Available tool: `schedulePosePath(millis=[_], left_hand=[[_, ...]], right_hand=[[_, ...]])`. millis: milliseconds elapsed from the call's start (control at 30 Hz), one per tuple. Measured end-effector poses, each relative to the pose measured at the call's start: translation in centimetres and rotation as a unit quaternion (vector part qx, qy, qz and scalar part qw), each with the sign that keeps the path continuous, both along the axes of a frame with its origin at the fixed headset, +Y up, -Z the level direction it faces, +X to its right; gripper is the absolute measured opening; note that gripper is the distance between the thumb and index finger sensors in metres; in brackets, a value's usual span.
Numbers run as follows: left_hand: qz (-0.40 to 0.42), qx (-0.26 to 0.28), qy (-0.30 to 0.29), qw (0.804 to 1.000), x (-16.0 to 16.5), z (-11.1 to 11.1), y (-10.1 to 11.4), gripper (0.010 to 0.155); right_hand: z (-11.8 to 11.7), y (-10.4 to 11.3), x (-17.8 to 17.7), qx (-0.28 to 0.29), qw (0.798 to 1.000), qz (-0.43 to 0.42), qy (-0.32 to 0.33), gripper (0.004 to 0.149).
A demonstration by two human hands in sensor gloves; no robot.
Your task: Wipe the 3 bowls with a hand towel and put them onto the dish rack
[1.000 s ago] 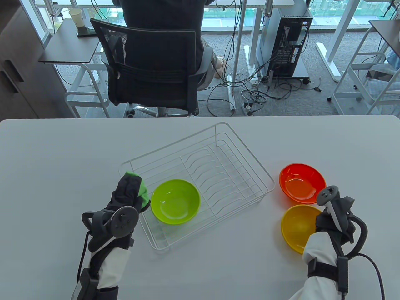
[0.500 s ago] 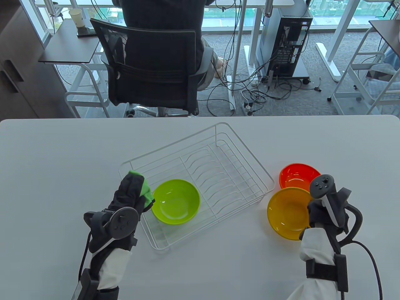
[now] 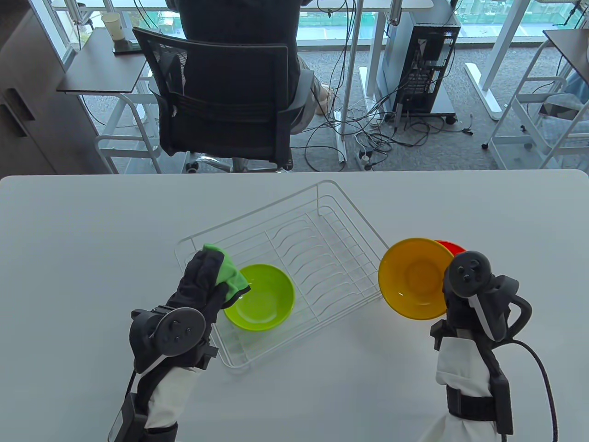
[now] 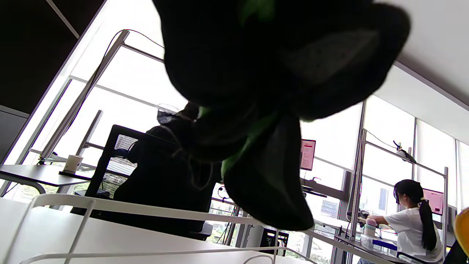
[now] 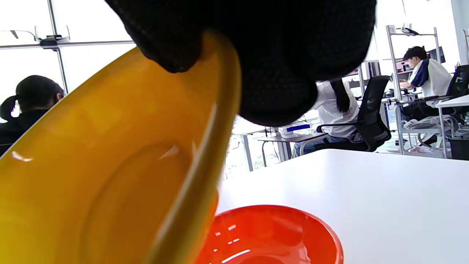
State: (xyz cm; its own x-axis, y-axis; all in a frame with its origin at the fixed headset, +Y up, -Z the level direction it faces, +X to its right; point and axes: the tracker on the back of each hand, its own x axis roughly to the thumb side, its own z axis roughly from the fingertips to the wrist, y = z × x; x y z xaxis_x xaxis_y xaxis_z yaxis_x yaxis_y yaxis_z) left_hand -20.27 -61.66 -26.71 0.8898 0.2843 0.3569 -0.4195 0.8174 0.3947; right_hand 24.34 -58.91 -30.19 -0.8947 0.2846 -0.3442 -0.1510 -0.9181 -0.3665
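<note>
Yellow plastic bowl (image 3: 412, 277), second of three, hangs tilted in right hand (image 3: 464, 304), fingers (image 5: 278, 73) pinching its rim. Left hand (image 3: 202, 287) clutches green cloth towel (image 3: 230, 274); next, judged: bring them together and wipe.

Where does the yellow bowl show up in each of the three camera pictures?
Table view: the yellow bowl is right of centre, lifted and tilted, beside the dish rack.
Left wrist view: only a yellow sliver at the right edge, likely its rim.
Right wrist view: it fills the left half, pinched by the right hand.
Shared landmark: the orange bowl, just behind it.
</note>
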Motion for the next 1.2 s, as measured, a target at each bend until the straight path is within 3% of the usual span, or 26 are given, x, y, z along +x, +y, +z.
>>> schedulePosePath(millis=[133, 333, 800, 1200], left_hand=[[0.015, 0.015, -0.012, 1.000, 0.9, 0.3, 0.9, 0.061], [0.019, 0.025, -0.024, 0.999, 2.5, 0.5, 1.7, 0.061], [-0.007, 0.037, -0.058, 0.998, 5.0, 1.7, 1.4, 0.061], [-0.128, 0.019, -0.046, 0.990, 7.7, 2.1, 0.1, 0.062]], right_hand=[[0.6, 1.1, -2.0, 0.054, 0.998, -0.005, 0.015, 0.046], [1.0, 1.8, -5.1, 0.083, 0.995, -0.017, 0.060, 0.048], [1.9, 0.6, -13.8, 0.057, 0.982, -0.008, 0.178, 0.048], [4.7, -0.1, -19.8, 0.037, 0.956, -0.040, 0.289, 0.049]])
